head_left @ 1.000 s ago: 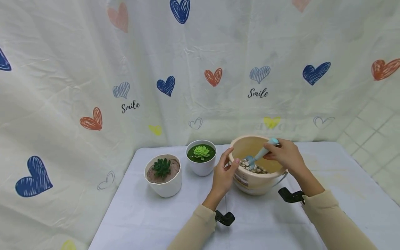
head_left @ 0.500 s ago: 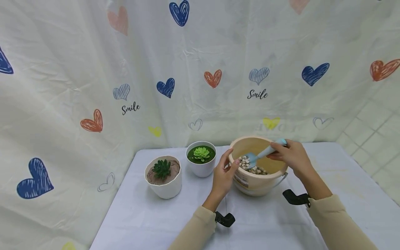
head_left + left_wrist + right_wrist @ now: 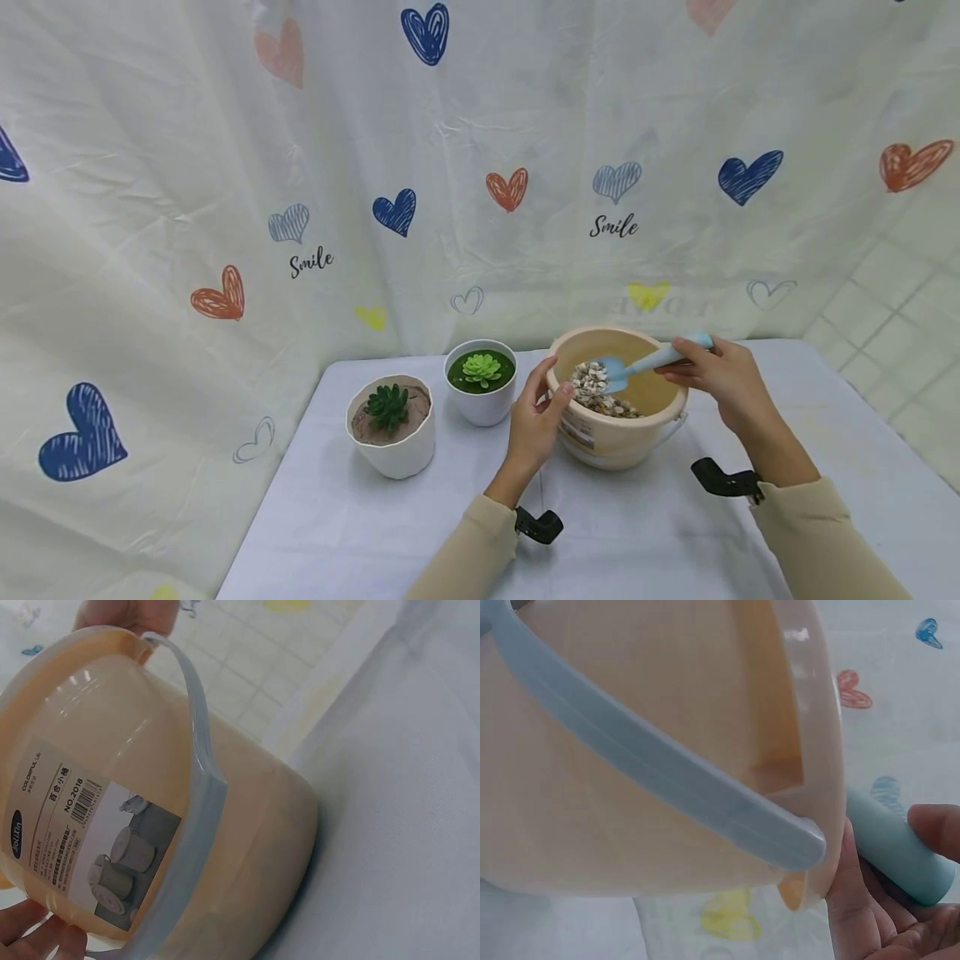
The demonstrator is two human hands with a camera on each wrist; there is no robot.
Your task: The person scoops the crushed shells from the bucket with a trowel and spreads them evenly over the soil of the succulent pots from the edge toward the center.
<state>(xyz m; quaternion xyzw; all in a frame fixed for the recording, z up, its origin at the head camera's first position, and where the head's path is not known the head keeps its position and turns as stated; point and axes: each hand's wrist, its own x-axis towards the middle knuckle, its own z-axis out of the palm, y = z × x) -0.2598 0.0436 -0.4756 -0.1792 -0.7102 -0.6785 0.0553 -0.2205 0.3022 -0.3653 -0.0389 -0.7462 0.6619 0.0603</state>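
A peach plastic bucket stands on the right part of the table with small stones inside. My left hand grips its left rim; in the left wrist view its fingertips lie against the bucket wall under the printed label. My right hand holds a light blue toy shovel by its handle, above the bucket's right rim. Pale stones are heaped at the shovel's scoop, inside the bucket. The right wrist view shows the shovel handle between thumb and fingers, past the rim.
A white pot with a dark green succulent in brown soil stands on the left. Near it is another white pot with a bright green succulent. The bucket's grey-blue carrying handle hangs down. A heart-printed curtain hangs behind the white-covered table.
The right hand has moved right, drawing the shovel back and up, its handle now flatter. More stones show heaped at the scoop. The left hand has kept its hold on the rim.
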